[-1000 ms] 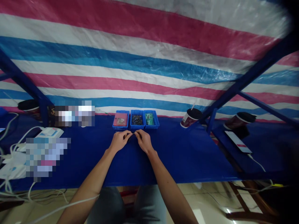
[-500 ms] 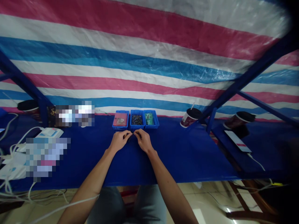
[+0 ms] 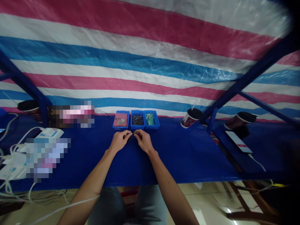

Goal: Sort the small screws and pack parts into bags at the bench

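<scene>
— Pinching something tiny, both of them: the left hand and the right hand meet fingertip to fingertip over the blue table, a little in from its far edge, at the middle.

— What have they got hold of?

— A thin dark piece, bridging the gap between the two hands. Thumb and forefinger of each hand are closed onto an end of it, the other fingers curled in. Too small from here to say what it is.

— How far along does it look?

— Hard to judge. I'd say one piece is being worked on, and I see no finished ones laid out on the table near the hands.

— And the bins?

— Three small blue ones side by side against the far edge, just beyond the hands. The left bin has something flat and pinkish-red in it. The middle bin holds a heap of small dark bits, looking much like the held piece. The right bin has greenish stuff.

— Anything else about?

— A lidded cup with a straw stands to the right of the bins, and white cables trail near the left edge.
</scene>
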A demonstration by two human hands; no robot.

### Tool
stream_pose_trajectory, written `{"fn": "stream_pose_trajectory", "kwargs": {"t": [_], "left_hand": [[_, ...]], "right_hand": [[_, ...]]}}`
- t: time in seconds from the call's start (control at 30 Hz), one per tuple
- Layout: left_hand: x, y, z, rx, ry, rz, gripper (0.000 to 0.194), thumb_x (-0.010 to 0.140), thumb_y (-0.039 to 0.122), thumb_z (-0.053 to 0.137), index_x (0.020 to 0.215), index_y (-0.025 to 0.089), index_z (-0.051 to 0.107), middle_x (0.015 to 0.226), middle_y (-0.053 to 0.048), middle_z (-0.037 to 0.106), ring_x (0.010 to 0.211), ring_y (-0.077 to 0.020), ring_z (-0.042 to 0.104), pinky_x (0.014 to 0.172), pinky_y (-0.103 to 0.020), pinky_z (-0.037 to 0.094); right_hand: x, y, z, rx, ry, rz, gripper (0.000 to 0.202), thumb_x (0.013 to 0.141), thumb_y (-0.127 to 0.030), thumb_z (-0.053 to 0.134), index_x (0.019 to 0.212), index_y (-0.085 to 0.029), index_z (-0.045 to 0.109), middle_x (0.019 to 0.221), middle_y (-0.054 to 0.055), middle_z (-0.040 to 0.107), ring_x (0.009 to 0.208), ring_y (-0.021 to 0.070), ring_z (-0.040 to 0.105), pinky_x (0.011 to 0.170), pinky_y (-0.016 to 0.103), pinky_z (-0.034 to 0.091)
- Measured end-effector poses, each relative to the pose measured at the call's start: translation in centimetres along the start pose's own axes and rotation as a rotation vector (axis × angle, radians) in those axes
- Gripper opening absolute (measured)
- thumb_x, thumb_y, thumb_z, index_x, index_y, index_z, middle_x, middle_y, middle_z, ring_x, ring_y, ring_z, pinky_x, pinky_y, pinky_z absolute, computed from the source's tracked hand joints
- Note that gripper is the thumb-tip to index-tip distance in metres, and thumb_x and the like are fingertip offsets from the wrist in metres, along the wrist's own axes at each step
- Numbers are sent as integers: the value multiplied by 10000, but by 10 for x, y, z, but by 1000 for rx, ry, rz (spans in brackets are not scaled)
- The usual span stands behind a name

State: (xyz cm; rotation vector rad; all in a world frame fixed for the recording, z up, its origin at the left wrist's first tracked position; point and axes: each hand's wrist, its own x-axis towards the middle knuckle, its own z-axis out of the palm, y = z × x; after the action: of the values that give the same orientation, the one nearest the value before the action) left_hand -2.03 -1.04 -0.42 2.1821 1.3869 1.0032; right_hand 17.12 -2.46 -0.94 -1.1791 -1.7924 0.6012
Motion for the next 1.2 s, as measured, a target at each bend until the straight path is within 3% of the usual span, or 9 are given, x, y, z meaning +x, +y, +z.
{"fn": "stream_pose_trajectory", "kwargs": {"t": [0.43,0.63,0.9,1.2], "left_hand": [[-1,1,0,-16,-22,24,312,946,432,565,1014,194,755,621,17,647,534,-98,528,590,-206,380],[0,3,-2,-25,-28,27,320,958,419,539,1018,188,752,655,3,674,543,-102,534,599,-209,390],[-1,2,0,-36,-23,18,329,939,442,573,1018,183,761,597,18,623,521,-95,499,589,-208,377],[0,5,-3,-45,-50,47,346,965,439,523,957,184,756,683,-14,692,555,-109,540,616,-220,396]], "right_hand": [[1,-4,-2,-20,-16,-38,262,1002,-358,482,943,-206,686,892,57,690,805,181,634,721,273,464],[1,-3,-2,15,-15,1,224,963,-348,546,1083,-205,672,956,62,716,771,180,638,702,281,479],[1,-8,-4,21,-24,-42,224,989,-330,501,993,-213,692,950,60,701,835,186,640,739,280,477],[1,-4,-3,-46,-56,-48,266,1012,-340,472,909,-200,673,862,49,682,762,173,623,704,267,441]]}}
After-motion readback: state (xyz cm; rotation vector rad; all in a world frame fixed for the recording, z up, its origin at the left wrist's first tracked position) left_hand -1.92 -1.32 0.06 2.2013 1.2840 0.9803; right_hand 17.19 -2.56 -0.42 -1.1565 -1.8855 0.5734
